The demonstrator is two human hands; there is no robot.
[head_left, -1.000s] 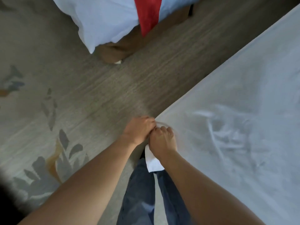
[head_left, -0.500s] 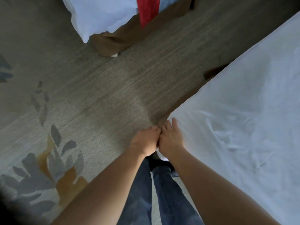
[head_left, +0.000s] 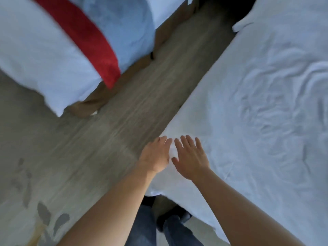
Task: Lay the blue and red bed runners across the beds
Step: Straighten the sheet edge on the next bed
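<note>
Both hands flat, fingers spread, gripping nothing: left hand (head_left: 156,155) at near bed (head_left: 266,107) edge, right hand (head_left: 190,157) on sheet. Red runner (head_left: 85,38) lies on far bed (head_left: 35,55) at 11 o'clock, long axis 10-to-4; left hand nearer. Blue runner not visible.

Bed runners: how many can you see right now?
1. The red bed runner lies across the far bed at upper left, its end hanging over the edge. The near bed under both hands shows none; no blue one in view, possibly outside the frame.
</note>
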